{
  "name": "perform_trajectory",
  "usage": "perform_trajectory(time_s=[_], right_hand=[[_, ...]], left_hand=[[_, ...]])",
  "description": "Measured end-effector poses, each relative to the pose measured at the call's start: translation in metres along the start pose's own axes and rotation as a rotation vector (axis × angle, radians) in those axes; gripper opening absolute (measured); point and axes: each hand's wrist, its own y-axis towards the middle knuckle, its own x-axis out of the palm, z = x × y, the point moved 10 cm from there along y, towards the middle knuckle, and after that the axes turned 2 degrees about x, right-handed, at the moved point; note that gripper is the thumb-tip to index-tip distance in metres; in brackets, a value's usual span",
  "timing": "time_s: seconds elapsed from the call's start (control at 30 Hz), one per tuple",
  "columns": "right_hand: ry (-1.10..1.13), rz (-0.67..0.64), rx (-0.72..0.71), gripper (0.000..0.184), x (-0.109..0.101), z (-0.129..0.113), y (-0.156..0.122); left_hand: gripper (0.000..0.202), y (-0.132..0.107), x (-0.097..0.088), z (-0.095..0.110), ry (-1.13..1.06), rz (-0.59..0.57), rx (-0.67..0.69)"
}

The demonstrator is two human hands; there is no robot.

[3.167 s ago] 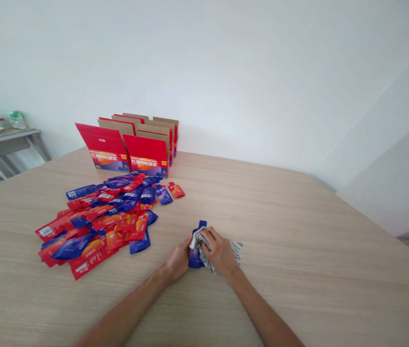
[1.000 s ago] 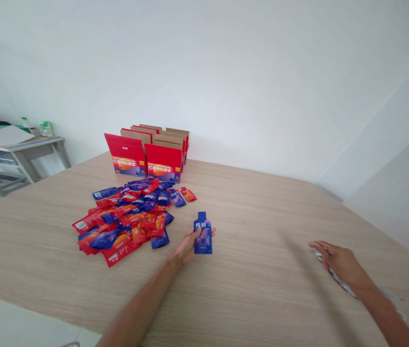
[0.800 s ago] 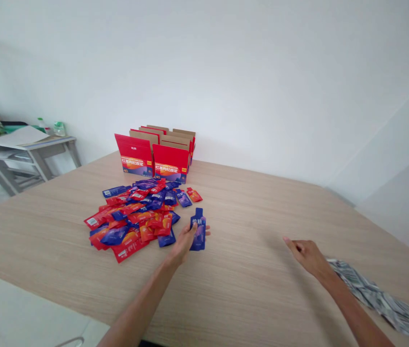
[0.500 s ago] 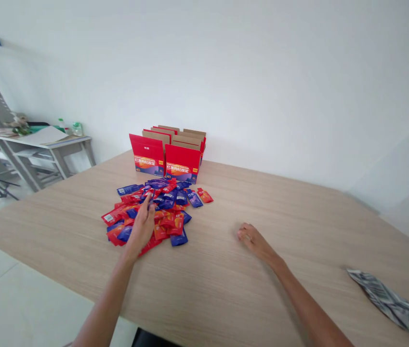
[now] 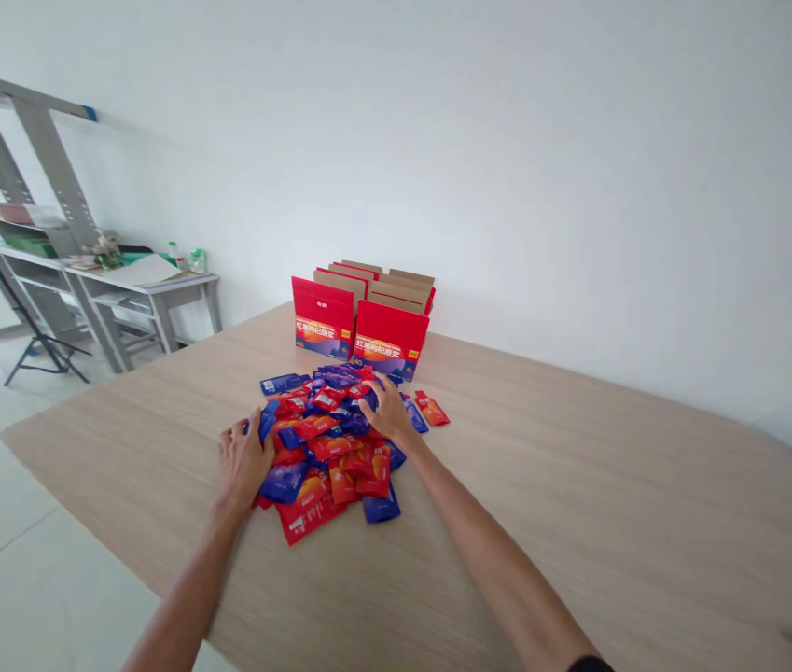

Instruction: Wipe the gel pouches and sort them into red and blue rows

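A heap of red and blue sachets (image 5: 326,446) lies on the wooden table, under and between my hands. My left hand (image 5: 244,459) is at the heap's left edge, fingers bent round a blue sachet (image 5: 268,420) that shows beside the thumb and between the fingers. Over the upper right of the heap reaches my right hand (image 5: 388,411). Its thumb and fingers are apart, with sachets just beneath them; its fingertips are partly hidden. A red sachet (image 5: 432,408) rests by itself right of that hand.
Several open-topped red cartons (image 5: 390,338) stand in two rows behind the heap, near the wall. Grey side desks (image 5: 158,285) with papers and bottles are at the far left, beside a black tripod (image 5: 46,345). The table (image 5: 577,485) extends to the right.
My right hand has come from the table on the right onto the heap, its fingers opening. My left hand has shifted to the heap's left edge. The view has turned left.
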Motion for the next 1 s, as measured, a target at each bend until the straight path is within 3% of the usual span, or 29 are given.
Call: perform_trajectory(time_s=[0.1, 0.23, 0.33, 0.47, 0.63, 1.0], right_hand=[[-0.02, -0.056, 0.064, 0.061, 0.019, 0.0, 0.032], [-0.021, -0.197, 0.157, 0.071, 0.045, 0.018, 0.057], [0.003, -0.297, 0.158, 0.074, 0.065, 0.029, 0.058], [0.029, -0.325, 0.15, 0.069, 0.081, 0.037, 0.046], [0.029, -0.313, 0.139, 0.067, 0.08, 0.044, 0.026], [-0.018, -0.324, 0.134, 0.06, 0.065, 0.051, 0.001]], left_hand=[[0.054, 0.001, 0.006, -0.006, -0.012, -0.038, -0.034], [0.057, 0.001, 0.013, -0.008, -0.082, -0.113, -0.05], [0.056, 0.002, 0.015, -0.006, -0.106, -0.126, -0.037], [0.056, 0.004, 0.018, -0.004, -0.097, -0.107, -0.031], [0.061, 0.007, 0.022, -0.002, -0.111, -0.097, -0.028], [0.058, 0.012, 0.032, 0.027, -0.102, -0.163, 0.1]])
